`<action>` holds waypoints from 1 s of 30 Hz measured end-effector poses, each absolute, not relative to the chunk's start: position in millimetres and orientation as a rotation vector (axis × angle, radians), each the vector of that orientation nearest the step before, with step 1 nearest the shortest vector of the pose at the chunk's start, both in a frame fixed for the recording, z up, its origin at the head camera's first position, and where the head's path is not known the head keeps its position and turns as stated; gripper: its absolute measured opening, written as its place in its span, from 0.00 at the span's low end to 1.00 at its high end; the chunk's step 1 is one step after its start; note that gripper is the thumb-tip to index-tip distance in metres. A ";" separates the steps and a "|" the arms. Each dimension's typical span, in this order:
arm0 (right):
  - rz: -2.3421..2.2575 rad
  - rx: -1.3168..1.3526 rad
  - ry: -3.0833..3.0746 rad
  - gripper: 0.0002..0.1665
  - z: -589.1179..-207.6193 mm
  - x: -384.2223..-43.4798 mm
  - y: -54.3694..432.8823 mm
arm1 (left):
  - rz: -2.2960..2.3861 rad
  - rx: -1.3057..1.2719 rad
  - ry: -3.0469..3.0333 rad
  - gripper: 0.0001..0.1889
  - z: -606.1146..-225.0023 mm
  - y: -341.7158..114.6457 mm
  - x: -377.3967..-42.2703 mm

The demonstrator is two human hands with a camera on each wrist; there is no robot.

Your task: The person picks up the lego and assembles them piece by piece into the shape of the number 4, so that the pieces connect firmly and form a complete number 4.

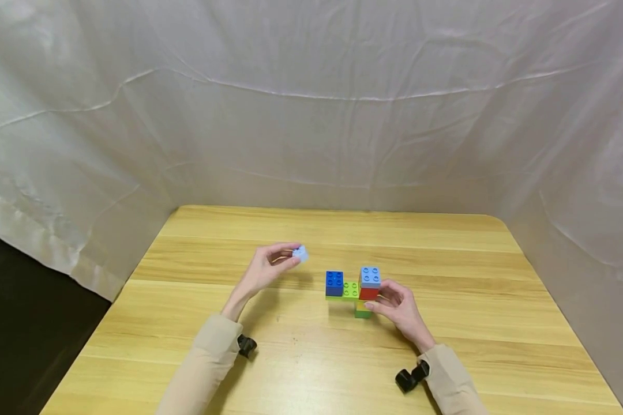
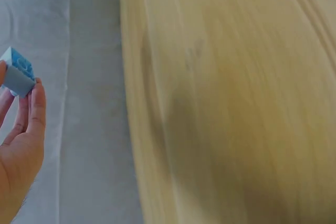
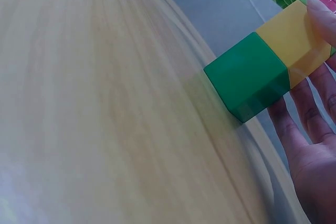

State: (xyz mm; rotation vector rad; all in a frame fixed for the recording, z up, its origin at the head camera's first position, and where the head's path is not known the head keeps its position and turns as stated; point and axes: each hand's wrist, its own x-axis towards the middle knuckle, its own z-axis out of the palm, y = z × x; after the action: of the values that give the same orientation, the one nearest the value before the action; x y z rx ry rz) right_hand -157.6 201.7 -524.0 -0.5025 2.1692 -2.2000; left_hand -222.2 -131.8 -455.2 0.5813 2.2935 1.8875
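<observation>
My left hand (image 1: pixel 266 269) pinches a light blue brick (image 1: pixel 300 253) between thumb and fingers, above the table; its studs show in the left wrist view. My right hand (image 1: pixel 401 309) grips a stack of toy building bricks from its right side. From the bottom the stack has a green brick (image 3: pixel 249 80), a yellow brick (image 3: pixel 295 40), a light green plate (image 1: pixel 351 290) reaching out to the left, a red brick (image 1: pixel 368 294) and a light blue top brick (image 1: pixel 370 277). On the plate's left end sits a dark blue brick (image 1: pixel 334 283). The light blue brick in my left hand is apart from the stack.
The wooden table (image 1: pixel 498 300) lies under both hands, with a pale grey sheet (image 1: pixel 332 144) hanging behind and along its sides. Black wrist devices (image 1: pixel 412 377) stick out beside the beige sleeves (image 1: pixel 199 366). A dark area (image 1: pixel 26 334) lies beyond the left edge.
</observation>
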 end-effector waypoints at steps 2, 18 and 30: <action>-2.199 -0.499 2.169 0.20 -523.9 -157.4 201.7 | 1.912 0.612 2.272 0.20 -452.0 -127.9 -219.2; -2.205 -0.512 2.166 0.20 -525.0 -157.5 203.0 | 1.914 0.804 2.170 0.20 -429.1 -103.5 -195.2; -2.204 -0.531 2.172 0.19 -525.7 -157.4 203.2 | 1.765 0.919 2.306 0.18 -426.4 -92.1 -188.5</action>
State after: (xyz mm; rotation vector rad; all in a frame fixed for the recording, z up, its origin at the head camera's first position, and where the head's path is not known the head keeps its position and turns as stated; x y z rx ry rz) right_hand -157.4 203.2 -525.7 -0.5310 2.1724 -2.2037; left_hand -188.5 -92.1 -426.4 0.9186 2.3056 1.7655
